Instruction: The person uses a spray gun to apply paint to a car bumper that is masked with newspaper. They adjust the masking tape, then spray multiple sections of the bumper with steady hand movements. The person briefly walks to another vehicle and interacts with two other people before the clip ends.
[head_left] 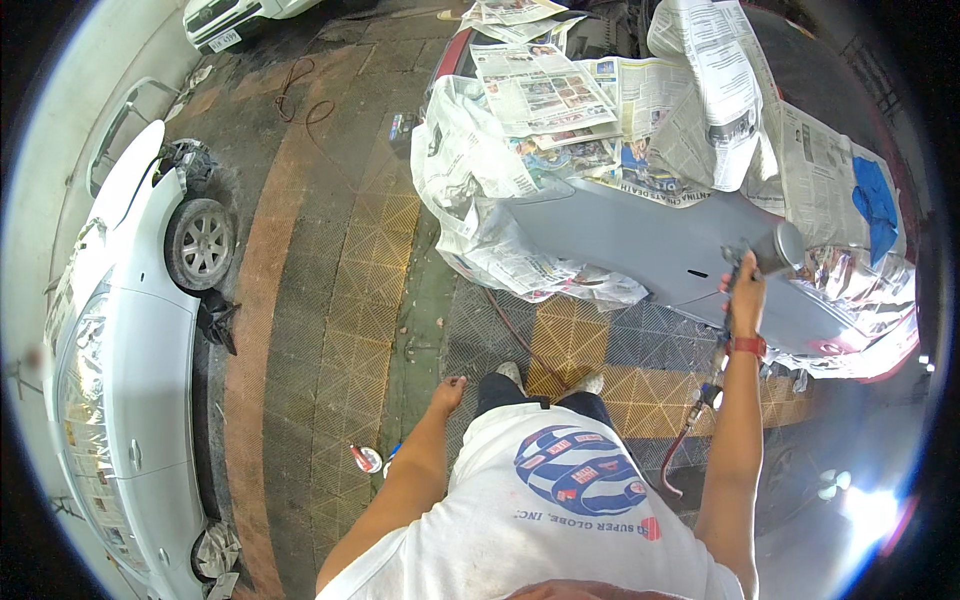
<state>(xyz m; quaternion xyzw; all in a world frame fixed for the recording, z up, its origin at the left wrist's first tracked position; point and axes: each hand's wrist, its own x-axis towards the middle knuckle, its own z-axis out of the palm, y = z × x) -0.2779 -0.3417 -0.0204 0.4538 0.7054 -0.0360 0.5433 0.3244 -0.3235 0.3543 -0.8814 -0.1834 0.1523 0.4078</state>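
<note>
My right hand (747,292) is wrapped round the handle of a paint spray gun (738,262), with a round grey cup (789,246) at its top. A red band circles that wrist. The gun is held over a grey car fender panel (640,235), framed by newspaper masking (545,90); whether its tip touches the panel cannot be made out. An air hose (672,465) hangs below the gun, joined through a metal fitting (711,396). My left hand (453,392) hangs low beside my body, its fingers curled in with nothing visible in them.
A white car (155,370) with its front bumper off stands at the left, another white vehicle (225,22) behind it. More hose (318,108) lies on the tiled floor. A small white lid or tin (368,460) sits left of me. Blue tape or cloth (875,205) lies on the newspaper.
</note>
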